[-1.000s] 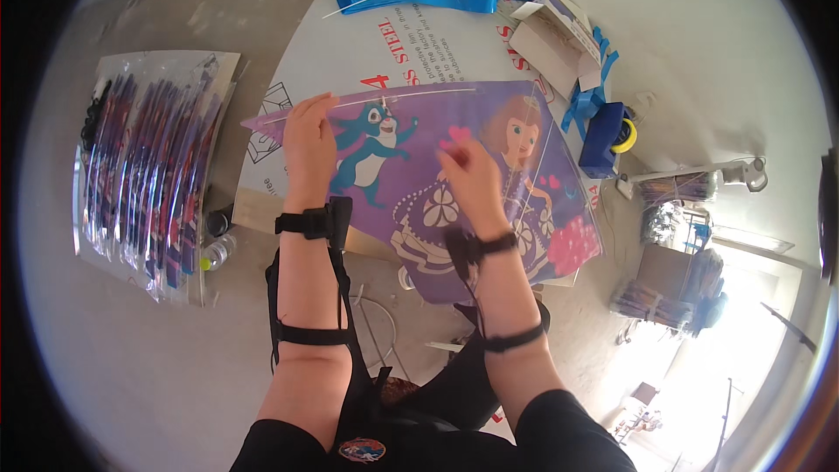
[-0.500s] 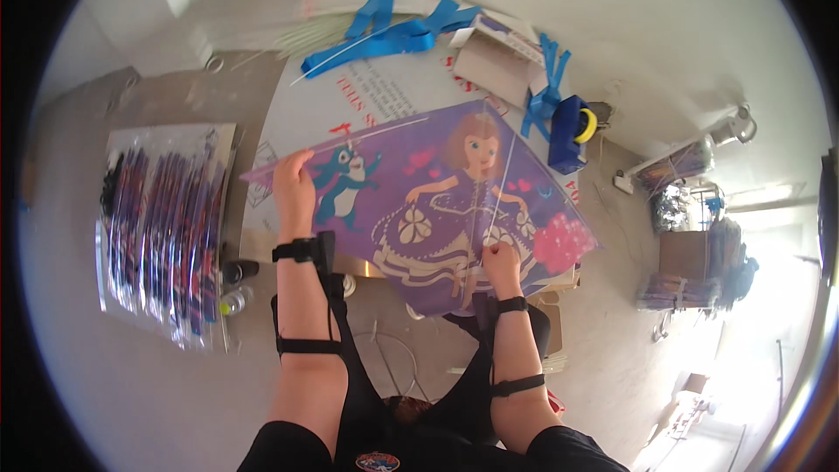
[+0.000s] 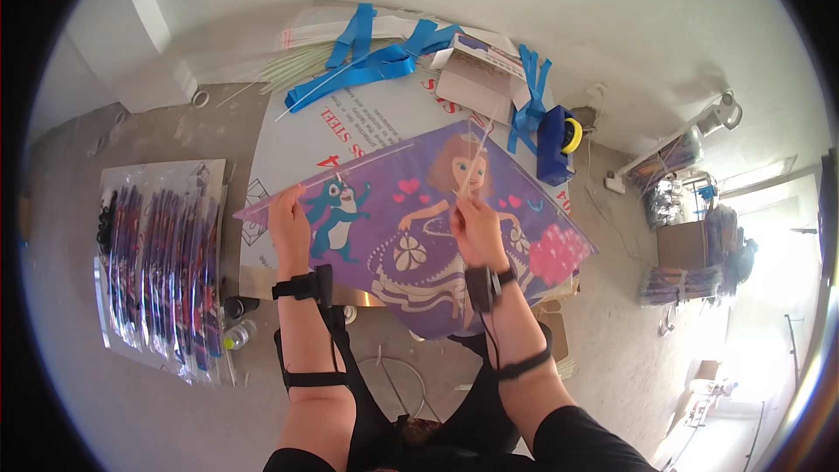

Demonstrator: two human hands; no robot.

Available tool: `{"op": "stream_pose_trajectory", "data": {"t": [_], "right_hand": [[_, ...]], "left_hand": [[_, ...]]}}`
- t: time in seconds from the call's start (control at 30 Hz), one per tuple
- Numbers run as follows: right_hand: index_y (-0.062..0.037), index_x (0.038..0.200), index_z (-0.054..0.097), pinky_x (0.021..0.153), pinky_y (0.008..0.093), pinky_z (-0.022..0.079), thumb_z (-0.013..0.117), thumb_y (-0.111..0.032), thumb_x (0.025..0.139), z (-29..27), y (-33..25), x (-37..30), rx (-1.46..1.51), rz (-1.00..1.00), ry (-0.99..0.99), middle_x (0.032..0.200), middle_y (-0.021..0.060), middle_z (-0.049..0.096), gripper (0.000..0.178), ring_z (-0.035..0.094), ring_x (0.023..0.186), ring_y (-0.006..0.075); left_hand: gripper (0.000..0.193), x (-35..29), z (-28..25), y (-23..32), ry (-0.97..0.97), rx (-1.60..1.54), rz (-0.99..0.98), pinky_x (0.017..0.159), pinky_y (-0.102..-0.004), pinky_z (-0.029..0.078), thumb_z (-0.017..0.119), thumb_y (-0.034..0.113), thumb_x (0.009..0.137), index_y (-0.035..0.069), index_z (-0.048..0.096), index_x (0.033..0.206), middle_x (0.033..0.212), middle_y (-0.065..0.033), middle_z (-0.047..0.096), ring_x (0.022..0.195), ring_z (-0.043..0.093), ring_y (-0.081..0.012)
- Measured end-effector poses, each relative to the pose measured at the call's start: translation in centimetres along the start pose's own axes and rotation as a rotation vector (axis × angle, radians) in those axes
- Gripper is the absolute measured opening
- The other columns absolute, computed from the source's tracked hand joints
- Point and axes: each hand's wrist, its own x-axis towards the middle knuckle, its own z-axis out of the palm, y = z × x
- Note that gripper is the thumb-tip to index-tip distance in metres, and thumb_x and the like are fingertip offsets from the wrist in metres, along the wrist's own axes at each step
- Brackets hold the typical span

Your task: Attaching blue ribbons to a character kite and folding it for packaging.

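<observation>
A purple diamond-shaped kite (image 3: 419, 245), printed with a cartoon girl and a blue animal, lies tilted across the table's near part. Its near tip hangs over the edge toward my lap. My left hand (image 3: 289, 220) is closed on the kite's upper left edge, close to the left corner. Over the printed girl's chest, my right hand (image 3: 479, 229) pinches a thin pale rod (image 3: 478, 154), which slants up toward the kite's top corner. Another thin rod (image 3: 371, 155) runs along the upper left edge.
Blue ribbons (image 3: 350, 77), a bundle of pale rods (image 3: 301, 67), an open white box (image 3: 479, 83) and a blue tape dispenser (image 3: 554, 150) lie on the table's far side. Packed kites (image 3: 162, 271) are stacked at left beside a bottle (image 3: 239, 335). More packages (image 3: 682, 284) stand at right.
My right hand has moved up the kite from the skirt print to the girl's chest, with the rod now tilted. My left hand stays at the left edge, and the view has shifted slightly.
</observation>
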Motion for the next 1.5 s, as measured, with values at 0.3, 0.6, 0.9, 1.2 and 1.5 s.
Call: {"op": "stream_pose_trajectory", "data": {"t": [0.3,0.6,0.9,1.2,1.5], "right_hand": [[0.0038,0.087,0.052,0.052,0.0251,0.048,0.052,-0.008,0.089,11.1,0.1,15.7,0.324,-0.082,-0.001,0.074,0.0089,0.056,0.012,0.058,0.061,0.0162],[-0.0068,0.133,0.045,0.098,0.0443,0.039,0.069,-0.024,0.078,9.0,5.9,-1.6,-1.221,-0.883,-0.352,0.129,0.0233,0.046,0.062,0.044,0.120,0.0390],[-0.0059,0.138,0.035,0.108,0.0463,0.027,0.061,-0.027,0.084,3.4,12.3,-11.0,-1.545,-0.892,-0.482,0.141,0.0169,0.035,0.064,0.033,0.132,0.0301],[-0.0017,0.121,0.054,0.092,0.0384,0.045,0.047,-0.005,0.085,6.3,-1.1,-13.3,-0.895,-0.866,-0.257,0.117,0.0209,0.058,0.036,0.057,0.109,0.0348],[-0.0055,0.121,0.058,0.080,0.0274,0.050,0.053,-0.001,0.086,10.7,-21.4,-27.1,-0.358,-0.959,-0.194,0.106,0.0120,0.067,0.036,0.064,0.090,0.0160]], "left_hand": [[0.024,0.5,-0.5,1.1,-0.026,0.048,-0.007,0.090,-0.0368,0.045,0.046,-0.003,0.084,0.003,0.065,0.098,0.106,-0.0112,0.064,0.102,0.058,-0.0285],[0.024,1.2,-0.6,1.1,0.052,-0.091,-0.033,0.088,-0.0362,0.046,0.046,-0.006,0.083,0.003,0.064,0.097,0.104,-0.0107,0.065,0.101,0.059,-0.0281],[0.027,-3.5,-4.3,0.2,0.170,-0.024,0.197,0.086,-0.0356,0.047,0.048,-0.009,0.081,0.005,0.065,0.097,0.099,-0.0096,0.066,0.096,0.061,-0.0271],[0.012,-19.4,-10.7,7.4,0.103,-0.800,-0.384,0.075,-0.0268,0.048,0.051,0.004,0.089,0.003,0.060,0.098,0.095,-0.0064,0.064,0.085,0.060,-0.0148],[0.038,-26.7,-5.9,16.3,-0.925,-1.502,-1.115,0.095,-0.0513,0.044,0.046,0.037,0.095,0.003,0.049,0.112,0.115,-0.0218,0.058,0.111,0.055,-0.0363]]}}
